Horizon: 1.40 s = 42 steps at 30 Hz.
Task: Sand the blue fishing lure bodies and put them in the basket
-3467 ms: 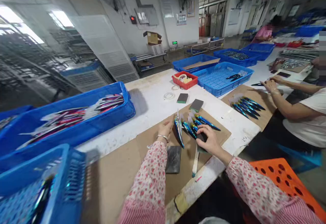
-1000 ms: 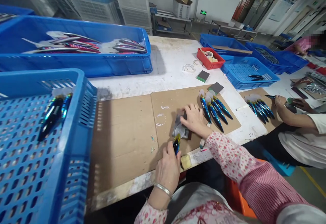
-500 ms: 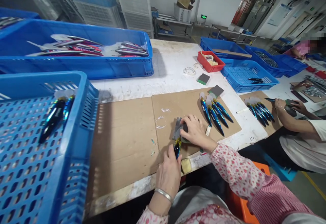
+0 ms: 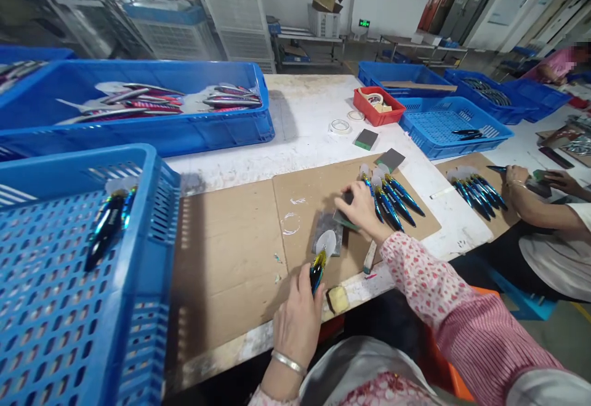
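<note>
My left hand (image 4: 298,320) grips a shiny blue-green fishing lure (image 4: 317,266) at the near edge of the cardboard sheet (image 4: 240,239); its clear lip rests on a grey sanding pad (image 4: 329,241). My right hand (image 4: 362,209) is closed on a dark sanding block (image 4: 347,216), lifted just right of the pad. A row of several finished blue lures (image 4: 391,196) lies right beside that hand. A small brush (image 4: 370,257) lies near the table's front edge.
A blue perforated crate (image 4: 69,283) holding two lures stands at near left; a blue bin (image 4: 138,110) of pink lures sits behind it. Tape rolls (image 4: 340,126), a red tray (image 4: 378,106) and more blue crates (image 4: 455,129) lie farther back. Another person's hands (image 4: 521,178) work at the right.
My right hand has lifted the dark block off the lure's lip and moved it up and right toward the lure row. The left hand keeps holding the lure on the pad.
</note>
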Tool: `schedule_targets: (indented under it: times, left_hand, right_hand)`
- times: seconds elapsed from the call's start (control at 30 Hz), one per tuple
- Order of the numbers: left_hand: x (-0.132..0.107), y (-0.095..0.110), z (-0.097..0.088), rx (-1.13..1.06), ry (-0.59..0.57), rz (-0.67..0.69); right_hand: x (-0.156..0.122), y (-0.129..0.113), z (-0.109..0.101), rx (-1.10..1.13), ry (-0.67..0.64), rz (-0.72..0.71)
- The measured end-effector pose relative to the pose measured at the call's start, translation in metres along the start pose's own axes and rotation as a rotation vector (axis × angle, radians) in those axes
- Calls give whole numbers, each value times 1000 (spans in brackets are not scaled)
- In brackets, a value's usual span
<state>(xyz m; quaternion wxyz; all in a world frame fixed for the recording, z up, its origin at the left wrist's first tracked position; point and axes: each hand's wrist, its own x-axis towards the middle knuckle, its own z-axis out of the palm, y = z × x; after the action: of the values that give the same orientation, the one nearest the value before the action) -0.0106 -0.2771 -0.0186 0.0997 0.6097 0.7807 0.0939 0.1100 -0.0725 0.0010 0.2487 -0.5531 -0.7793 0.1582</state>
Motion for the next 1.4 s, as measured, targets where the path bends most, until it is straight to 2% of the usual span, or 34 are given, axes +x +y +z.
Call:
schedule_targets:
  times: [0.1, 0.23, 0.27, 0.43, 0.6, 0.7, 0.77, 0.83, 0.9, 1.0, 1.1, 1.2, 1.3, 1.4]
  left_hand:
    - [-2, -5, -3, 42, 37, 22]
    - [0, -9, -4, 67, 74, 51]
    - [0, -10, -4, 77, 74, 54]
    - [4, -10, -7, 137, 28, 68]
    - [7, -7, -11, 192, -13, 66]
    - [8, -6, -12, 194, -26, 56]
    - [9, -6, -13, 185, -41, 51]
    - [11, -5, -14, 179, -63, 42]
    - [13, -3, -16, 186, -78, 37]
    - [17, -2, -19, 217, -65, 63]
    - [19, -3, -20, 230, -43, 99]
    - [21, -4, -17, 217, -36, 121]
    - [21, -5, -13, 212, -53, 126]
    - [21, -7, -10, 216, -65, 119]
  right_hand:
    - [17, 14, -3, -22, -10, -22]
    - [-3, 34, -27, -99, 29, -230]
    - [-13, 41, -35, -99, -13, -281]
    - [-60, 74, -68, -202, -412, -490]
    - [-73, 80, -74, -329, -558, -541]
    - [-72, 78, -79, -216, -598, -525]
    - [-72, 76, -84, -18, -567, -490]
    - [-72, 71, -86, 256, -497, -392]
    - [-73, 63, -81, 538, -420, -233]
    - [-77, 45, -59, 879, -333, -2]
    - [-82, 28, -30, 1115, -275, 106]
    - [-85, 17, -11, 1210, -320, 114]
    - [-87, 15, -2, 1219, -386, 116]
    - [-91, 17, 6, 1184, -338, 143]
